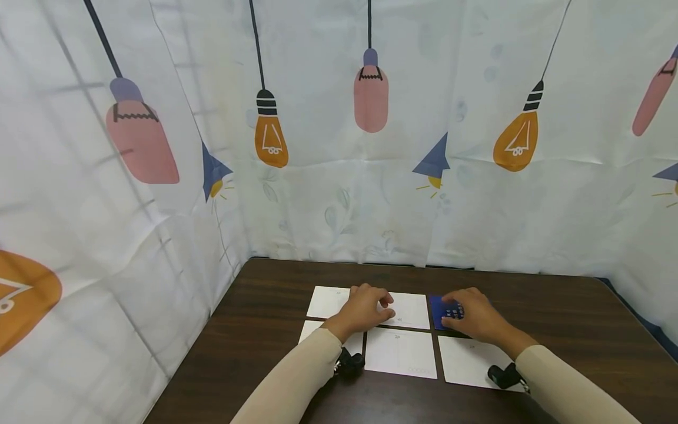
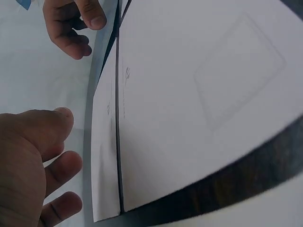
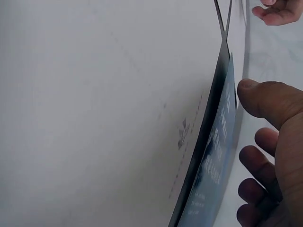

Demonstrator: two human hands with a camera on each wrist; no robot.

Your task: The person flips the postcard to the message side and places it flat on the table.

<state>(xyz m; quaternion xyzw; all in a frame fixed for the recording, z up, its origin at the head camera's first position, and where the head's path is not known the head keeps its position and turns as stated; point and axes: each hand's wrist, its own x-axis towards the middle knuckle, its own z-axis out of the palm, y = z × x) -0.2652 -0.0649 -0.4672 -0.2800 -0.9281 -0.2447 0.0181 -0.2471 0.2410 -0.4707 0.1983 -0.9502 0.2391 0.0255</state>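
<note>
My left hand hovers over the back row of white cards, thumb and fingers apart and nothing between them. Beneath it lie the back-left white card and the back-middle white card. My right hand is above the blue card at the back right, its fingers loosely bent around nothing. White print shows on the blue card, partly covered by that hand in the head view. In the right wrist view, the thumb and fingers stand beside the blue card's edge, holding nothing.
In the front row lie a middle white card, a right white card and a left white card, partly behind the left wrist. All rest on a dark wooden table. A white curtain printed with lamps hangs behind and beside it.
</note>
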